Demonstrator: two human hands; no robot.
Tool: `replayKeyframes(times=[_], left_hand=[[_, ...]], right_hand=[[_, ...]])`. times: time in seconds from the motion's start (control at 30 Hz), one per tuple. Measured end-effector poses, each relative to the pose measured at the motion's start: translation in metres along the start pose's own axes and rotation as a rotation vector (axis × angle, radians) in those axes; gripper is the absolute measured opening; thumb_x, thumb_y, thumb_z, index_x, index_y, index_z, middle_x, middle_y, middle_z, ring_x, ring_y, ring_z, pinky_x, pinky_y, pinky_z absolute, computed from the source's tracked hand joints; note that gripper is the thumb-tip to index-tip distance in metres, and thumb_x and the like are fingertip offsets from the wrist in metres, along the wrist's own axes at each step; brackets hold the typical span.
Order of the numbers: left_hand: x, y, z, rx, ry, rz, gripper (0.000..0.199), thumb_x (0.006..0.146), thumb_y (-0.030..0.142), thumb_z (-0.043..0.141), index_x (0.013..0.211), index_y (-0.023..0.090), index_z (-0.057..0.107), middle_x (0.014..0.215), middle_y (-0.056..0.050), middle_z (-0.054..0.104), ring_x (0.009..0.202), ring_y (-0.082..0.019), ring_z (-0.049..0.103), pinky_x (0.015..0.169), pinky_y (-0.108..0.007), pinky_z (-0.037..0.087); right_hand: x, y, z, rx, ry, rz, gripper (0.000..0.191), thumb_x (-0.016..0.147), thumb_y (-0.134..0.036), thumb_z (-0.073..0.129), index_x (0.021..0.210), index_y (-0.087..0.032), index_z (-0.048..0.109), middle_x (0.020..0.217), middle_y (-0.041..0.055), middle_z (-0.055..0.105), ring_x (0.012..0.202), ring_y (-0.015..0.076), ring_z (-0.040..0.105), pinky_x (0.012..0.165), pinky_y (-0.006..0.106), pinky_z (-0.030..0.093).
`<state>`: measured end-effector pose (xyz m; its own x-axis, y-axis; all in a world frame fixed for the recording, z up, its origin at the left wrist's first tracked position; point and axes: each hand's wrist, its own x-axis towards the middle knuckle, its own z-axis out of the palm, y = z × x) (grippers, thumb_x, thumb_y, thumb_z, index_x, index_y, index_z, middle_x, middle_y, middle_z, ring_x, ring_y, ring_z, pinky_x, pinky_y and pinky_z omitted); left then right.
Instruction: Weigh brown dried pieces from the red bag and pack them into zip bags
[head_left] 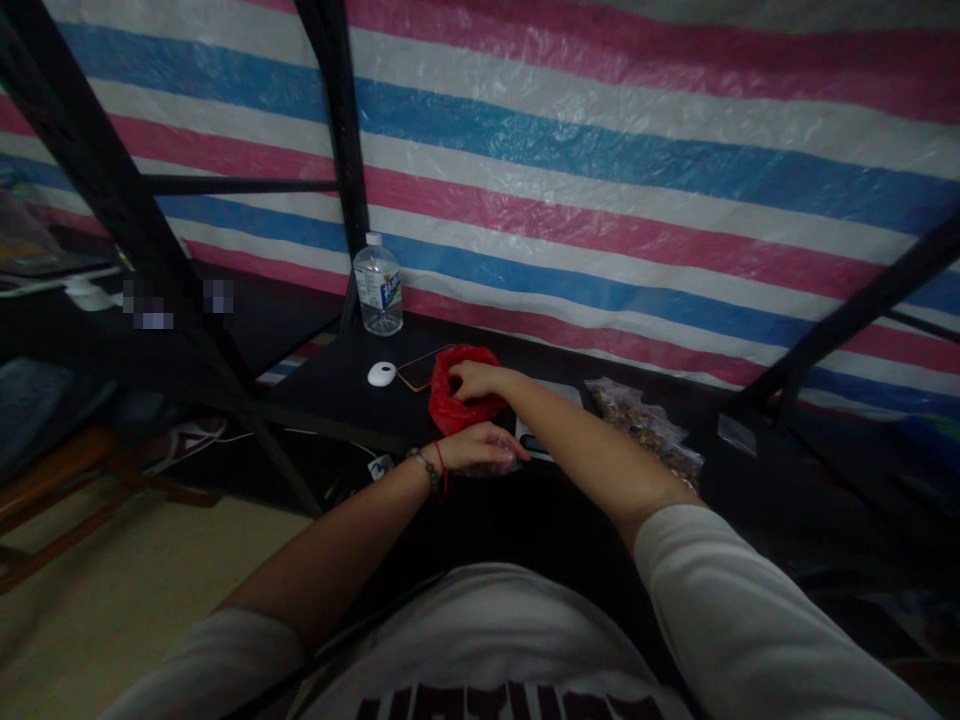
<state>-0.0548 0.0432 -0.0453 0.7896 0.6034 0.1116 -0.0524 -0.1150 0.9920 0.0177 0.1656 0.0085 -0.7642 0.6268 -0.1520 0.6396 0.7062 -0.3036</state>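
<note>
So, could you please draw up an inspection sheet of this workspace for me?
Surface: black flat desktop.
Job's things: open red plastic bag, inside hidden; small clear plastic bags of brownish pieces; flat pale-grey device, partly hidden by the right forearm.
Clutter: clear plastic bottle with white cap, upright; white rounded object.
Grippers: right hand has its fingers inside the red bag; left hand is at a clear plastic packet, grip unclear.
Cables: thin white cable, below desktop level.
Surroundings: red, white and blue striped plastic sheet; black metal posts.
</note>
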Motion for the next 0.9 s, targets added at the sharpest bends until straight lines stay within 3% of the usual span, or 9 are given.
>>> replayKeyframes(times=[0.2,0.37,0.67,0.8,0.9], left_hand=[[-0.001,0.0,0.001,-0.01,-0.005,-0.005,0.048,0.075,0.052,0.068,0.104,0.015,0.072,0.067,-0.002,0.057,0.059,-0.011,0.047,0.055,-0.023,0.036],[-0.001,0.003,0.001,0.008,0.018,0.014,0.048,0.073,0.052,0.069,0.101,0.014,0.073,0.066,-0.004,0.059,0.059,-0.012,0.05,0.055,-0.024,0.038],[0.0,0.007,0.004,0.036,0.029,-0.003,0.047,0.075,0.053,0.068,0.099,0.013,0.072,0.066,-0.003,0.058,0.058,-0.011,0.049,0.054,-0.022,0.038],[-0.004,0.026,0.006,0.032,0.002,-0.014,0.035,0.074,0.046,0.069,0.089,0.015,0.07,0.076,-0.005,0.062,0.064,-0.012,0.054,0.058,-0.023,0.043],[-0.015,0.049,-0.007,0.021,0.135,-0.004,0.027,0.074,0.039,0.068,0.087,0.016,0.065,0.073,-0.003,0.061,0.062,-0.012,0.055,0.057,-0.023,0.044]], right_hand=[[-0.002,-0.005,0.009,-0.01,0.008,-0.099,0.045,0.068,-0.016,0.067,0.113,-0.017,0.064,0.115,0.009,0.065,0.088,0.0179,0.063,0.071,0.021,0.047],[-0.004,-0.005,0.012,-0.001,0.034,-0.089,0.04,0.069,-0.012,0.065,0.109,-0.015,0.065,0.108,0.0083,0.068,0.085,0.0162,0.063,0.069,0.02,0.047],[-0.013,0.013,-0.002,0.054,0.022,0.048,0.028,0.071,-0.01,0.067,0.098,-0.018,0.07,0.096,0.0028,0.072,0.08,0.0135,0.065,0.067,0.018,0.045],[-0.012,0.017,0.0,0.073,0.05,-0.021,0.031,0.073,-0.008,0.063,0.1,-0.02,0.071,0.1,0.002,0.072,0.085,0.0136,0.066,0.07,0.017,0.046],[-0.008,0.014,0.007,0.157,-0.015,-0.118,0.03,0.075,-0.008,0.061,0.101,-0.018,0.071,0.097,0.0009,0.072,0.081,0.0134,0.066,0.069,0.018,0.046]])
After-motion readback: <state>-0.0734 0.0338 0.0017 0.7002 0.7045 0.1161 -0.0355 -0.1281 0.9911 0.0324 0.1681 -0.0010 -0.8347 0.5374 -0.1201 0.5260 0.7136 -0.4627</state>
